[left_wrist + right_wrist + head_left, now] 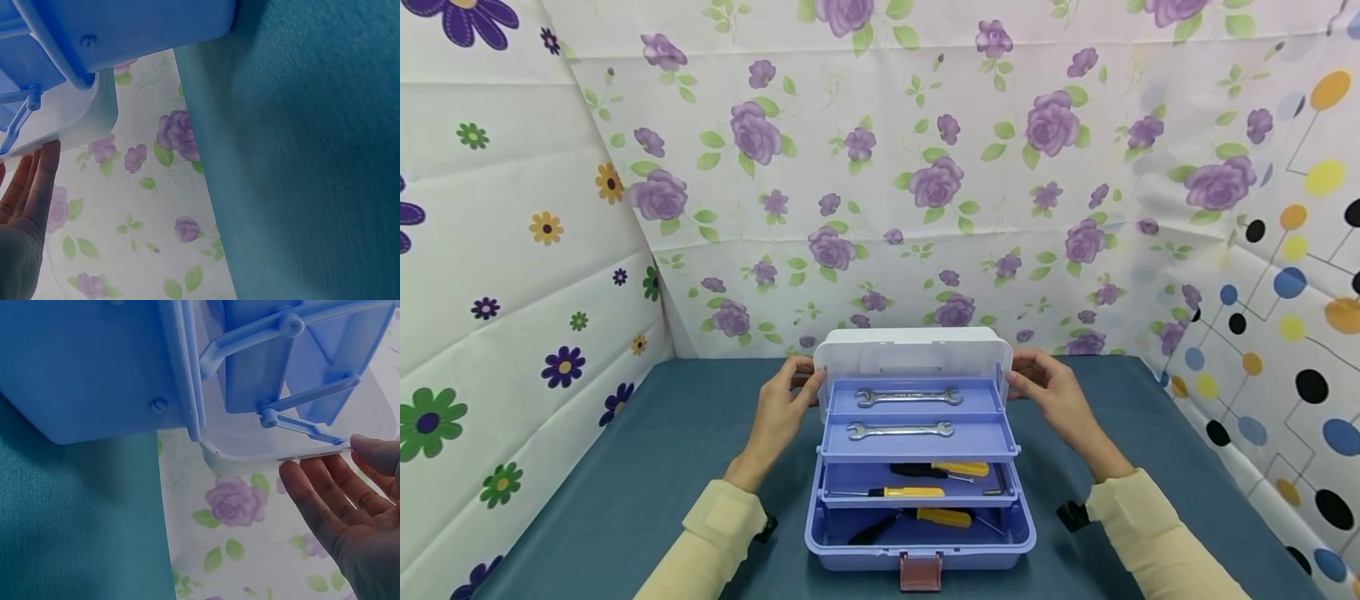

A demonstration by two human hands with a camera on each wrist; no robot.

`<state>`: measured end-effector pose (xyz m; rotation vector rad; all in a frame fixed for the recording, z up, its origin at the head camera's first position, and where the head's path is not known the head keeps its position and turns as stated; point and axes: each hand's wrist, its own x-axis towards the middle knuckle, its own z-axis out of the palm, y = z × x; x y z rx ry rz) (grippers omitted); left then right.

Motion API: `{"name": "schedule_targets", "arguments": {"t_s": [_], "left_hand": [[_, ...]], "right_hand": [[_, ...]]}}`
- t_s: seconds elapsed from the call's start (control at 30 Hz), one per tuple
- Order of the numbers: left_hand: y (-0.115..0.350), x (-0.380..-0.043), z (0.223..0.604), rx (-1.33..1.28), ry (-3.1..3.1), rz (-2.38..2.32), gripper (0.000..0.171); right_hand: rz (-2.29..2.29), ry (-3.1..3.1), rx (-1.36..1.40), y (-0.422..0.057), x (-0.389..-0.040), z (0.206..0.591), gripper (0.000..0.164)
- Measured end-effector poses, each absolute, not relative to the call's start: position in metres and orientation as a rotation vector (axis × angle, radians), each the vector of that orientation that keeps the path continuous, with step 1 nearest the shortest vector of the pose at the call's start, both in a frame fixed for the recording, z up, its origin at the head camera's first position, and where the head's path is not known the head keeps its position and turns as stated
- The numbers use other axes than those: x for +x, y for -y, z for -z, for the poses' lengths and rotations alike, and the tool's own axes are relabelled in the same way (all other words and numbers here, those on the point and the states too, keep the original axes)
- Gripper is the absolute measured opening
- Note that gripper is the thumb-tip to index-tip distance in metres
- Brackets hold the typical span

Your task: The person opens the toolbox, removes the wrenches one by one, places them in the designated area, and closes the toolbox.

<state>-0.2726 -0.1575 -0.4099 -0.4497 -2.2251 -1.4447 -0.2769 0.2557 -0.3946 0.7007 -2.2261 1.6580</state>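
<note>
A blue toolbox (925, 560) stands with its translucent white lid (917, 335) raised and its trays fanned out in steps. At the lid's left edge my left hand (778, 412) grips the rim, thumb in front and fingers behind. On the opposite edge my right hand (1060, 400) pinches the rim; in the right wrist view its thumb (375, 453) lies on the edge, fingertips along the outer side. An upper wrench (910, 397) and a lower wrench (901, 430) lie in the top trays. Below are yellow-and-black screwdrivers, one (910, 492) in the middle tray.
In the bottom compartment lies another yellow-handled tool (943, 517). A hex key (997, 482) sits at the middle tray's right end. The brown latch (921, 573) hangs at the front. The teal tabletop (617, 517) meets flowered cloth walls (865, 283) at the back and sides.
</note>
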Motion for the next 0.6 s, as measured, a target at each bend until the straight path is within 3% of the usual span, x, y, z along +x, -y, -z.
{"name": "schedule_targets", "arguments": {"t_s": [0.6], "left_hand": [[0.1573,-0.2749,0.4129,-0.433,2.217,1.514,0.023]], "right_hand": [[-1.659,2.247,0.701,-0.2568,-0.2843,0.398,0.027]]}}
